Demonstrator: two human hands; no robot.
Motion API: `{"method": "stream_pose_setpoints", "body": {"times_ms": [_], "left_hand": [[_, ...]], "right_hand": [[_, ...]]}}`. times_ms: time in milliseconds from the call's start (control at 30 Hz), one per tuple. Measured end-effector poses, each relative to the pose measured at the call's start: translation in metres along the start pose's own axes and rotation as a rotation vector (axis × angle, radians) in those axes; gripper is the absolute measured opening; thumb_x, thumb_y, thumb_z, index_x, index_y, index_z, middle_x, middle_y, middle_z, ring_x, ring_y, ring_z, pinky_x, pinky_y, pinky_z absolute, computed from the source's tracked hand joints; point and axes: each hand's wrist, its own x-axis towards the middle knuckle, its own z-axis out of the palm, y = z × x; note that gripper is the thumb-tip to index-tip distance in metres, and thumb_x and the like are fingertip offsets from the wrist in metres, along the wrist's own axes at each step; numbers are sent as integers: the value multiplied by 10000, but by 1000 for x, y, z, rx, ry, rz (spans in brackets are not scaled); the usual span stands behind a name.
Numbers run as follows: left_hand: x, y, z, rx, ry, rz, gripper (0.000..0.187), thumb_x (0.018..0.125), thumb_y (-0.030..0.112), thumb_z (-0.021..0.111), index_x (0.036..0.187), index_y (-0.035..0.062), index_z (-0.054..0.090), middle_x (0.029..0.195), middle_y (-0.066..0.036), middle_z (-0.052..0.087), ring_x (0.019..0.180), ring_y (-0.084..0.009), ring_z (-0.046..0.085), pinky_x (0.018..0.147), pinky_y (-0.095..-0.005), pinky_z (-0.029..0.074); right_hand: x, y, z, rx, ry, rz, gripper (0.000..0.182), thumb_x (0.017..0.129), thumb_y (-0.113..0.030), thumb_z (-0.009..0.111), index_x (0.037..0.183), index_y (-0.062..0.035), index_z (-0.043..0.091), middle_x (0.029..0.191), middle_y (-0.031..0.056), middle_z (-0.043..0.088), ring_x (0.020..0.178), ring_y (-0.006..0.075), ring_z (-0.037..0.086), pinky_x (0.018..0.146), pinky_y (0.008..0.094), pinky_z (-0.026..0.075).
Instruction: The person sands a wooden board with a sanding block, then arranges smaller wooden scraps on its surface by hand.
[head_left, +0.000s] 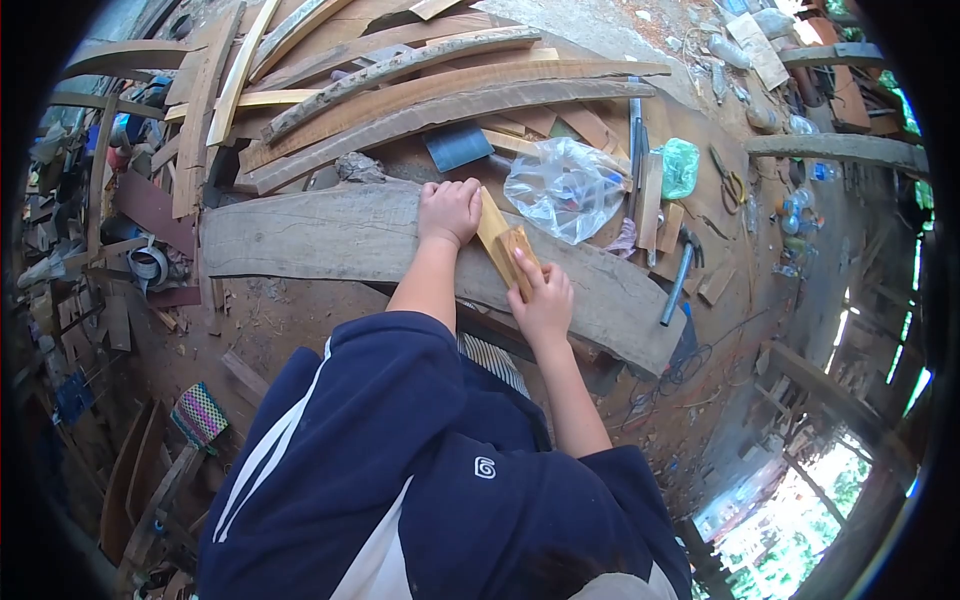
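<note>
My left hand (449,211) is curled into a fist and presses down on the far end of a pale wooden strip (491,228) that lies across the broad grey plank (330,235) in front of me. My right hand (543,300) is wrapped around a small wooden block (521,256), fingers closed over its near end, with the block resting on or against the strip. I judge I am in the middle of working the strip's surface with the block, either rubbing or planing it, one hand pinning and the other driving. The next stroke calls for a firm hold on the strip so it does not skid on the plank, and a straight push along its length. I cannot tell whether the block carries a blade or abrasive underneath, since its lower face is hidden. My left palm covers the strip's end, so how far it runs is unclear. A hammer (679,270) lies just beside the plank on my right, and a crumpled plastic bag (565,188) sits beyond my hands; what it holds is hard to make out.
</note>
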Motion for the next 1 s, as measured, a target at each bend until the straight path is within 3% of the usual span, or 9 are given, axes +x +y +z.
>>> {"method": "stream_pose_setpoints", "body": {"times_ms": [333,433,500,667,767,833,867,933,1000], "left_hand": [[-3,1,-4,20,26,38,203,1008,323,479,1017,186,629,884,-12,710,900,-212,674,878,-406,411],[-10,-1,-14,-120,-11,10,199,981,294,544,1098,156,627,991,-63,707,993,-249,660,933,-422,416],[-18,-12,-14,-376,186,140,271,939,246,615,1172,106,606,1122,-118,672,1104,-301,614,998,-455,407],[-72,-22,-56,-264,19,109,319,886,237,671,1168,101,609,1202,-111,644,1221,-303,550,1059,-471,372],[-84,-24,-88,-51,-78,119,259,899,267,657,1090,92,663,1102,-101,694,1105,-302,627,981,-455,456],[-75,-28,-96,-206,-452,-198,289,946,346,635,981,70,717,881,-98,722,824,-256,705,770,-402,547],[-69,-32,-97,-197,-453,-200,289,946,346,635,981,70,717,881,-98,722,824,-256,705,770,-402,547],[-52,-40,-97,-392,-683,-327,442,981,433,601,879,20,719,725,-100,713,594,-198,684,585,-348,542],[-38,-52,-86,-514,-750,-418,541,993,495,569,843,-4,713,722,-122,722,548,-178,680,543,-334,547]], "right_hand": [[-27,7,-4,-10,16,-4,687,786,-216,739,1428,-391,567,1167,142,563,1064,325,572,883,444,469],[-33,9,0,5,30,-11,686,785,-211,738,1423,-397,570,1172,146,561,1067,332,573,882,449,470],[-29,9,-1,16,37,-7,687,784,-208,738,1421,-401,570,1175,148,559,1066,336,573,881,452,471],[-31,9,-2,-15,6,-9,686,800,-218,744,1433,-390,546,1175,146,549,1074,343,569,896,462,471],[-32,9,-1,0,7,-10,690,801,-208,744,1435,-389,542,1190,149,548,1074,343,570,900,465,467],[-33,9,-1,-3,22,-13,696,801,-197,743,1438,-388,538,1191,149,550,1074,343,571,909,465,462],[-33,10,-1,5,22,-12,696,801,-197,743,1438,-388,538,1191,149,550,1074,343,571,909,465,462],[-32,11,0,4,19,-12,693,801,-197,742,1436,-387,541,1188,146,550,1075,340,571,911,464,461],[-33,12,0,26,6,8,680,802,-217,734,1427,-415,550,1204,152,547,1110,342,561,903,456,465]]}}
